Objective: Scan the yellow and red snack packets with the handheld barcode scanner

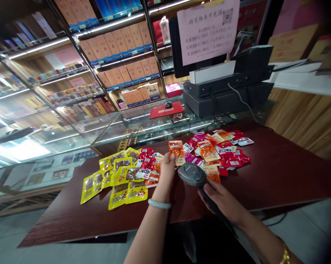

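My left hand [167,165] grips an orange snack packet [177,150] by its left side, fingers partly hidden behind it. In my right hand [219,198] is a dark barcode scanner [193,173], its head pointing up and left toward the packet. Left of my left hand lie several yellow snack packets [121,174], overlapping a smaller heap of red and orange ones [149,165]. Beyond the scanner, to the right, spreads a pile of orange, red and pink packets [209,150].
The packets lie on a dark red wooden table [281,168]. Behind it stands a glass display counter [143,126] with a mouse [168,105] on a red pad [156,112]. A black cash register [226,91] and a monitor bearing a pink paper sign [206,33] stand at the back right.
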A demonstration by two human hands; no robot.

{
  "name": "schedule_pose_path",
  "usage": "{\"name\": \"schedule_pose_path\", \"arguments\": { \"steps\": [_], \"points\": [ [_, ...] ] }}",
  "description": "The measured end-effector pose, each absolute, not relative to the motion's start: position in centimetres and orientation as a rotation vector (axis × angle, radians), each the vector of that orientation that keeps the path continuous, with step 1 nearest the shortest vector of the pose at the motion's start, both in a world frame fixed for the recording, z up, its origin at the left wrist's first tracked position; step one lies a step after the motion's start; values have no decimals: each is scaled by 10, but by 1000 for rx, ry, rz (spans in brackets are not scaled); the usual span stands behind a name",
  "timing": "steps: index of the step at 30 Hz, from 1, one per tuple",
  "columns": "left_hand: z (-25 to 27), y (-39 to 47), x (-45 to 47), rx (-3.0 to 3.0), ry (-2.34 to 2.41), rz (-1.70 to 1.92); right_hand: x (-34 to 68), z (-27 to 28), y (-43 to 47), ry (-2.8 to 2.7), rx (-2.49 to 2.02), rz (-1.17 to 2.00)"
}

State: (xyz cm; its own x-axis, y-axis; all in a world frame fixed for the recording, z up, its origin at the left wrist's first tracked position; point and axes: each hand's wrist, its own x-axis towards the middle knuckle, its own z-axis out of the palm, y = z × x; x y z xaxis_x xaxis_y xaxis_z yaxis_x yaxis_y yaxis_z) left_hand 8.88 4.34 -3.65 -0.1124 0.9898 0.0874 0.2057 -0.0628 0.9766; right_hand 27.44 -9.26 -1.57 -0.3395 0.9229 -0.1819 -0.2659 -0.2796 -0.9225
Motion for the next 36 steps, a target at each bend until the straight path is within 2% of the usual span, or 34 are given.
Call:
{"name": "schedule_pose_path", "arguments": {
  "steps": [3, 7, 12, 15, 18, 23, 27, 36],
  "points": [
    [-31, 55, 115, 1320, 1183, 1200, 276, -15, -94, -1073, -954, 1748],
    [-23, 48, 110, 1508, 1316, 1181, 281, -16, -98, -1023, -1011, 1747],
    [-12, 10, 52, 1981, 1979, 865, 281, -19, -98, -1003, -1013, 1769],
    [-5, -5, 18, 1960, 2500, 590, 277, -18, -97, -1033, -1005, 1799],
    [-3, -7, -6, 1828, 2739, 407, 274, -17, -96, -1056, -1000, 1820],
    [-4, 0, -24, 1803, 2695, 324, 271, -25, -96, -1052, -997, 1819],
    [-3, -2, -19, 1785, 2658, 465, 270, -27, -96, -1039, -985, 1814],
    [-8, -14, 25, 1856, 2177, 763, 265, -16, -84, -1091, -910, 1741]
  ]
}}
